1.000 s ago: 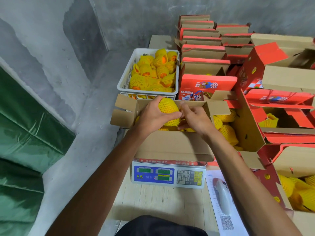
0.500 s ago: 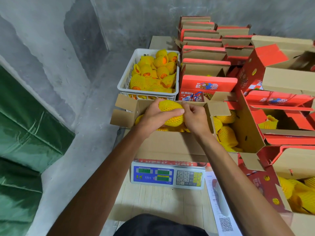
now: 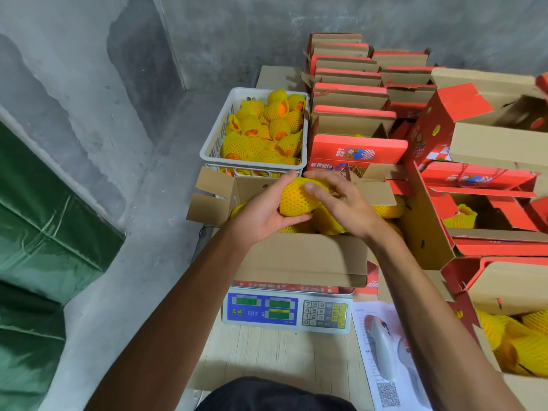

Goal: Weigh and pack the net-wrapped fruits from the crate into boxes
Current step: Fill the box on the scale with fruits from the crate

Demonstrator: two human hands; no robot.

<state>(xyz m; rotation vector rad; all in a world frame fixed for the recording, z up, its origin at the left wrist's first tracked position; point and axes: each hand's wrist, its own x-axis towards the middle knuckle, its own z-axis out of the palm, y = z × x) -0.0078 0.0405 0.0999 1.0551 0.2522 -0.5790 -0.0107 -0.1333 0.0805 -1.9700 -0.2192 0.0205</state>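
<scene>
- A net-wrapped fruit (image 3: pixel 298 197) is held above the open carton (image 3: pixel 299 259) on the scale (image 3: pixel 286 311); more wrapped fruits lie inside beneath it
- It is cupped from below and from the side by the left hand (image 3: pixel 264 212), thumb curled under
- The right hand (image 3: pixel 345 203) is laid over its right end, fingers loosely spread and touching the net
- The white crate (image 3: pixel 213 149), still heaped with netted fruit, is seen just behind the carton
- Red boxes (image 3: pixel 358 149) are stacked to the right, one touching the crate
- A printed sheet (image 3: pixel 382 393) with a white handheld device (image 3: pixel 382 348) is noted right of the scale
</scene>
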